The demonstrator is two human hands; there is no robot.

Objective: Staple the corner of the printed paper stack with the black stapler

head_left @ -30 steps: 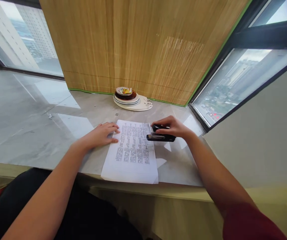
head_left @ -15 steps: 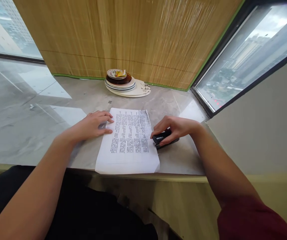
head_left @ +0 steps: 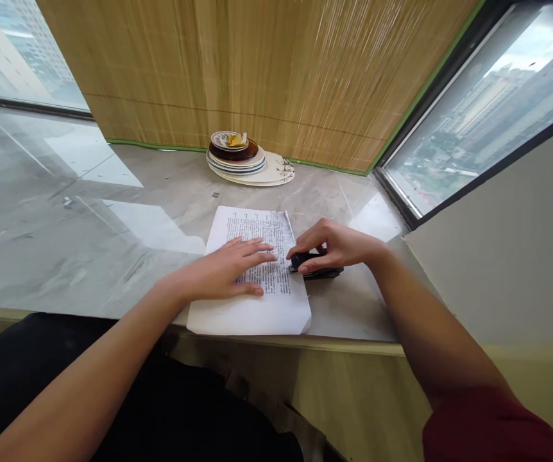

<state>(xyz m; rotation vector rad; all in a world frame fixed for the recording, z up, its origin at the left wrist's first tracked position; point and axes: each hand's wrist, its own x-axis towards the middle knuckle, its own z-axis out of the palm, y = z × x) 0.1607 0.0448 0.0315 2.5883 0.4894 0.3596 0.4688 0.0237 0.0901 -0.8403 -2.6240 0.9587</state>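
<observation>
Printed sheets of paper (head_left: 247,317) lie on the grey marble sill, their lower edge near the sill's front. Flat across the printed text rests my left hand (head_left: 231,266), its fingers spread. My right hand (head_left: 324,247) grips a black stapler (head_left: 322,273) at the right edge of the paper. The stapler's front end overlaps that edge, and its rear points right. My fingers cover part of its top.
Behind the paper stands a stack of plates (head_left: 238,165) with a small yellow packet (head_left: 237,140) on top. A bamboo blind (head_left: 257,70) hangs at the back. Windows flank it, and a white wall (head_left: 507,256) rises on the right. Small staples (head_left: 215,194) lie on the sill.
My left hand has moved right, from the paper's left edge onto the text. The stapler in my right hand has shifted slightly left, its front now over the paper's edge.
</observation>
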